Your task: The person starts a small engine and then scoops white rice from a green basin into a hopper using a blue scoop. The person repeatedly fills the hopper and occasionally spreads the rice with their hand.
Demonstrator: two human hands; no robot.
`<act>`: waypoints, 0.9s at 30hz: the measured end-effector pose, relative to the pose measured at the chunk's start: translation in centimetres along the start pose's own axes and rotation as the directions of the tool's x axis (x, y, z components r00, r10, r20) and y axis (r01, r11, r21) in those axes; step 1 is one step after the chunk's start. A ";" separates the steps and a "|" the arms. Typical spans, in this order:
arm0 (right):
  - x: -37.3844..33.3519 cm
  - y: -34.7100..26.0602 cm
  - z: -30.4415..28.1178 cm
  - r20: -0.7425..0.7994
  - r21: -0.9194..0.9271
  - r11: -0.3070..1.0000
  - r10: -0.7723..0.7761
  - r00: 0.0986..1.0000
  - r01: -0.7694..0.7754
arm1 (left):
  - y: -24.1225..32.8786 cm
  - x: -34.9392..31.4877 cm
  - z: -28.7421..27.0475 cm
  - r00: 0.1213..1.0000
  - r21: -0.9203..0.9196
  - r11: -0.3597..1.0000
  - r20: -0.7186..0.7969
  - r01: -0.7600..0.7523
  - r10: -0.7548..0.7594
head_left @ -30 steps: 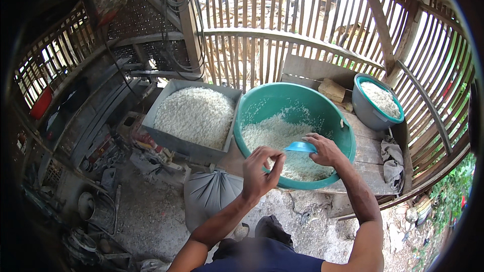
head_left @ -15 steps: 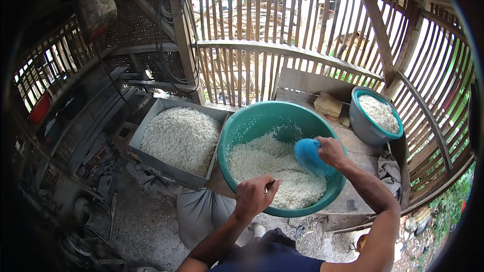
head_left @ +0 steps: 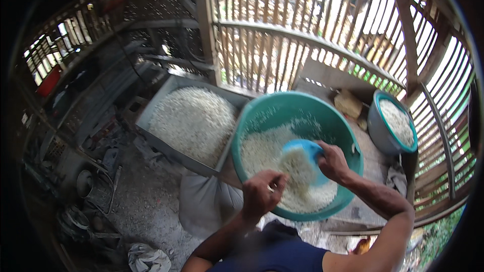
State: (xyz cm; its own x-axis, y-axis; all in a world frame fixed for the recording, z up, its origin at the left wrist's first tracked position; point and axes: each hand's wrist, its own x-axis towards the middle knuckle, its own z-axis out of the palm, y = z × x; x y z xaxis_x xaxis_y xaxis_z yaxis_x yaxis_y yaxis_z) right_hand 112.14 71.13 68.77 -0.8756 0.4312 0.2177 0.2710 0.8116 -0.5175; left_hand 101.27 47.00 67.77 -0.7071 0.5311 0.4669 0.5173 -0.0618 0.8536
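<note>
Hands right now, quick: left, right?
Left hand: fingers curled; can't tell if it holds anything.
Right hand: closed, holding the blue scoop.

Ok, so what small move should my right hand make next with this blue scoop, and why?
I'd probably level the blue scoop in your right hand over the green tub: pale grain, blurred, shows at its open side, which seems tipped toward your left hand, and with the tub beneath, any spill should land inside.
</note>
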 end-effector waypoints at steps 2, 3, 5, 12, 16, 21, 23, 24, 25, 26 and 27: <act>-0.3 -1.3 -0.6 -0.045 -0.076 0.977 -0.205 0.978 0.201 | -0.2 -0.3 0.0 0.998 -0.042 0.998 -0.050 0.047 -0.049; -0.4 -1.5 -1.1 -0.023 -0.100 0.969 -0.231 0.973 0.228 | -0.3 -0.3 0.1 0.997 -0.020 0.999 -0.058 0.045 -0.047; 0.1 -0.3 -3.1 0.000 -0.179 0.964 -0.199 0.980 0.196 | -0.5 -0.3 0.2 0.996 -0.030 1.000 -0.092 0.008 -0.011; -1.3 9.2 -1.9 -0.007 -0.109 0.952 0.288 0.957 -0.287 | -0.3 0.0 0.1 1.000 0.031 0.999 0.002 0.017 -0.017; -3.8 10.4 1.3 0.243 0.401 0.762 0.447 0.861 -0.509 | -0.2 0.1 0.2 0.999 0.046 0.998 -0.019 -0.032 0.033; -2.8 4.9 10.1 0.349 0.510 0.577 0.538 0.767 -0.637 | -0.3 0.0 0.5 0.998 0.060 0.998 -0.048 -0.027 0.030; -1.2 3.1 12.5 0.257 0.602 0.669 0.355 0.899 -0.436 | -0.5 -0.1 0.3 0.998 0.048 0.998 -0.054 -0.036 0.039; -0.2 2.8 12.9 0.177 0.597 0.760 0.189 0.966 -0.258 | -0.5 -0.1 0.1 0.997 0.041 0.999 -0.066 -0.025 0.027; 0.9 2.5 13.1 0.162 0.616 0.742 0.210 0.964 -0.265 | -0.6 -0.1 0.0 0.994 0.024 0.999 -0.095 -0.048 0.050; 1.9 2.3 13.1 0.147 0.634 0.725 0.230 0.962 -0.270 | -0.7 0.0 0.0 0.992 0.040 0.997 -0.111 -0.061 0.065; 2.6 2.3 12.7 0.219 0.665 0.587 0.437 0.872 -0.461 | -0.7 0.0 0.0 0.992 0.038 0.998 -0.109 -0.054 0.057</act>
State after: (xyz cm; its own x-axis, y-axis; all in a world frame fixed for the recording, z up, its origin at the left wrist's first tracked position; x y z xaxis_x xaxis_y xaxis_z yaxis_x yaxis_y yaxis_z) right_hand 105.44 69.10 57.65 -0.7328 0.6448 -0.2173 0.2968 0.0156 -0.9548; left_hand 100.89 46.99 67.17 -0.7245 0.4315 0.5375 0.5724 -0.0579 0.8179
